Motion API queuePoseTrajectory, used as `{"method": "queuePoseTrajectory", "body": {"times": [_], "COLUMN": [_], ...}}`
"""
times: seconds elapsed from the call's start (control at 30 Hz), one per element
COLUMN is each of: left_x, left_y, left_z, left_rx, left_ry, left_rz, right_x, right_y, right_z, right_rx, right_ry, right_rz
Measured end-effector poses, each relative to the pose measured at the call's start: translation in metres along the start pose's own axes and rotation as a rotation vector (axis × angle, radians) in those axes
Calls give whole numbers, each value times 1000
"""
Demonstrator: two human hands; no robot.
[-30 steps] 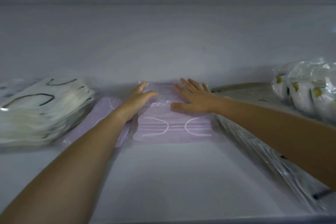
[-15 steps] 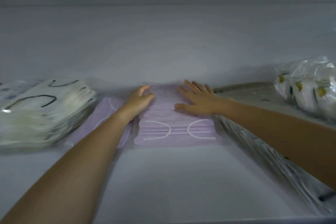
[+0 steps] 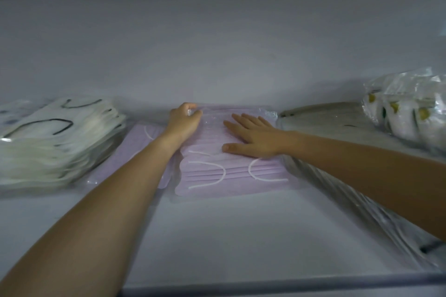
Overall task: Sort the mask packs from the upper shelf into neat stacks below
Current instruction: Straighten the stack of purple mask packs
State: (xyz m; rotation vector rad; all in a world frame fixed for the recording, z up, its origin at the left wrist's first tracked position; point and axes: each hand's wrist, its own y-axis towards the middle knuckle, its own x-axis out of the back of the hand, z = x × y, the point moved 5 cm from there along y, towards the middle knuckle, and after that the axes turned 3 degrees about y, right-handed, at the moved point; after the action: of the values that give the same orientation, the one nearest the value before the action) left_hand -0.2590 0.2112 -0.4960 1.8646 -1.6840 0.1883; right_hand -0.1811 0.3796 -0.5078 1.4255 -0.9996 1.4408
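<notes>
A stack of purple mask packs (image 3: 231,176) in clear wrap lies at the middle back of the white shelf (image 3: 229,236). My left hand (image 3: 184,122) curls its fingers round the stack's far left corner. Flat on top of the stack, my right hand (image 3: 253,138) presses down with straight fingers. Another purple mask pack (image 3: 142,142) lies just left of the stack, partly under my left forearm.
A pile of white mask packs with black ear loops (image 3: 55,137) fills the left side. To the right lie grey mask packs (image 3: 337,176) under my right arm, and a crinkled bag of white masks with yellow marks (image 3: 407,108) sits at the far right. The shelf's front edge (image 3: 265,287) runs below.
My left hand has slid back along the purple stack to its far left corner and curled onto it. My right hand stays flat on top.
</notes>
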Motion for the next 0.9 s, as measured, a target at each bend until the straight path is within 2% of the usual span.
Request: {"method": "queuePoseTrajectory", "body": {"times": [0.13, 0.27, 0.4, 0.5, 0.63, 0.8, 0.9], "left_x": [-1, -4, -6, -5, -5, -3, -6], "left_y": [2, 7, 7, 7, 4, 7, 5], "left_z": [6, 12, 14, 11, 8, 16, 15], "left_rx": [42, 60, 74, 42, -44, -26, -39], "left_ry": [27, 23, 7, -2, 85, 128, 130], "left_rz": [36, 53, 76, 67, 101, 177, 148], "right_x": [-8, 11, 2, 6, 4, 7, 6], "right_y": [2, 11, 17, 17, 17, 19, 18], "right_z": [-2, -12, -27, -33, -35, -34, -34], "right_rx": [-34, -57, -112, -107, -124, -113, -108], "right_ry": [-13, -40, -98, -83, -84, -72, -71], "right_rz": [80, -83, -50, -131, -90, -95, -67]}}
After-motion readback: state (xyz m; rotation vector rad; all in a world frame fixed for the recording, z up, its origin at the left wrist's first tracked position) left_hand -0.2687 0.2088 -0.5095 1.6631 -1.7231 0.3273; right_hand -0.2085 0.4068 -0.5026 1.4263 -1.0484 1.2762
